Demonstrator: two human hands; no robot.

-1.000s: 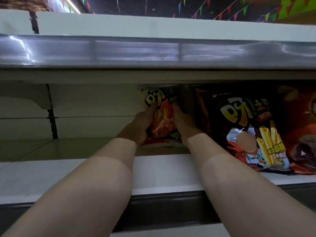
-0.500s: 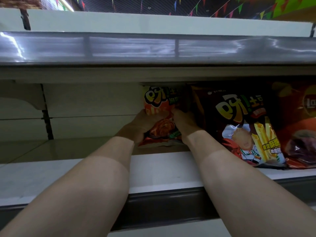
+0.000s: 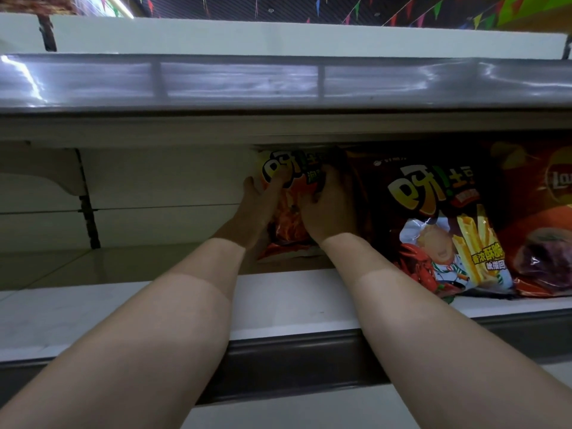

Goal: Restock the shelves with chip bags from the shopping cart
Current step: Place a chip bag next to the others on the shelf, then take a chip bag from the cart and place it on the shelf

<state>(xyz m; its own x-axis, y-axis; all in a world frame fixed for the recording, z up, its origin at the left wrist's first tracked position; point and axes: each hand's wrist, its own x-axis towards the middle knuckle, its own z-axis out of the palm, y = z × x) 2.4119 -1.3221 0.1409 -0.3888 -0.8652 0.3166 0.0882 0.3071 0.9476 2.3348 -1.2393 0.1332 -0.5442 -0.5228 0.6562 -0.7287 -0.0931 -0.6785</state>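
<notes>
My left hand [image 3: 257, 209] and right hand [image 3: 328, 209] hide the orange bag's [image 3: 286, 178] middle. The red bag [image 3: 538, 218] runs off the right edge, logo cut short.

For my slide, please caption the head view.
Left hand and right hand hold orange chip bag on shelf beside brown bag.

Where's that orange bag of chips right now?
Head view, centre: the orange chip bag stands on the shelf, gripped by the left hand and right hand, just left of the dark brown chip bag.
</notes>
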